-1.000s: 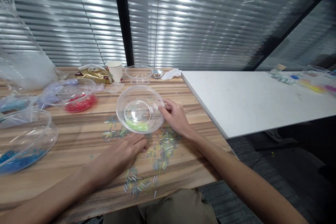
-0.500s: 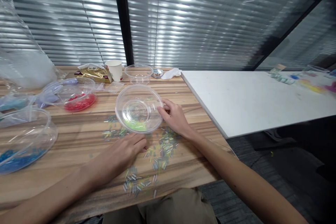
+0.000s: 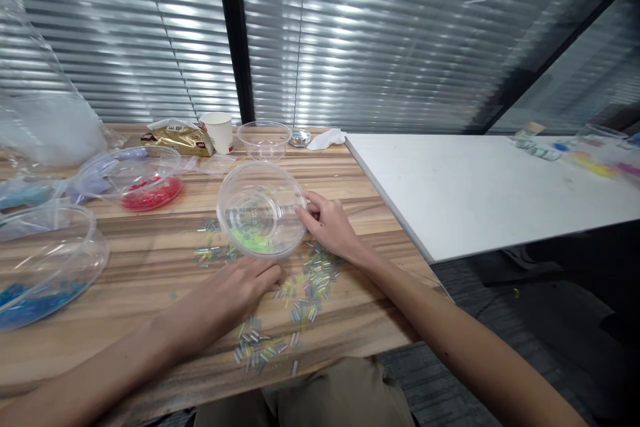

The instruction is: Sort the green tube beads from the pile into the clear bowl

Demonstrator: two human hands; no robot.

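Observation:
My right hand (image 3: 327, 223) pinches the right rim of a clear plastic bowl (image 3: 263, 177), thumb on the near side. The bowl is tilted with its opening toward me, and bright green-yellow beads (image 3: 253, 239) lie in its lower part. Just below the bowl, my left hand (image 3: 250, 280) rests low over the wood with its fingers curled; its fingertips are hidden, so what they hold, if anything, does not show. Loose tube-shaped beads (image 3: 320, 273) in green, yellow and silver are scattered around and under both hands.
On the left stand clear containers with blue beads (image 3: 45, 300) and red beads (image 3: 153, 195). Along the back are a gold tissue pack (image 3: 183, 140), a paper cup (image 3: 219, 133), another clear bowl (image 3: 265, 141) and a crumpled tissue (image 3: 326, 139). A white table (image 3: 480, 193) adjoins on the right.
The bowl has shifted slightly left and tilted a little, my right hand moving with it. The green beads inside have spread slightly. My left hand has barely moved.

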